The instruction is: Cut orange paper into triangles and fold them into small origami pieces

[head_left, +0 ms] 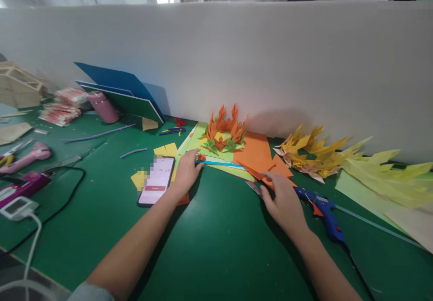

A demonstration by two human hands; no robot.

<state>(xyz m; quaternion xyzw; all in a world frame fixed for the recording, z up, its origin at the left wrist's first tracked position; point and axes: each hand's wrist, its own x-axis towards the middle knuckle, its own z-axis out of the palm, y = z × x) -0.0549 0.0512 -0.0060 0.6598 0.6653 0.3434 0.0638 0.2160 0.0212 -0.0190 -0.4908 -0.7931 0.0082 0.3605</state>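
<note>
My left hand (187, 173) reaches over the phone's right edge, finger and thumb curved around a small folded orange paper piece (202, 157). Beside it a blue strip (218, 162) lies on the stacked sheets. Over loose orange paper pieces (279, 168) is my right hand (283, 199), its fingertips at their edge and its thumb apart. A metal blade (253, 188) pokes out near that thumb; its other end is hidden. Behind both hands, a ring of folded orange paper with green leaf shapes (226, 132) stands on yellow-green and orange sheets (255, 150).
A blue glue gun (326, 211) with its cord lies right of my right hand. Yellow folded-paper rings (309, 150) stand near the white partition (216, 57). At left are a phone (157, 181), pink bottle (103, 107), blue boards (115, 78), pink tool (29, 159) and cables.
</note>
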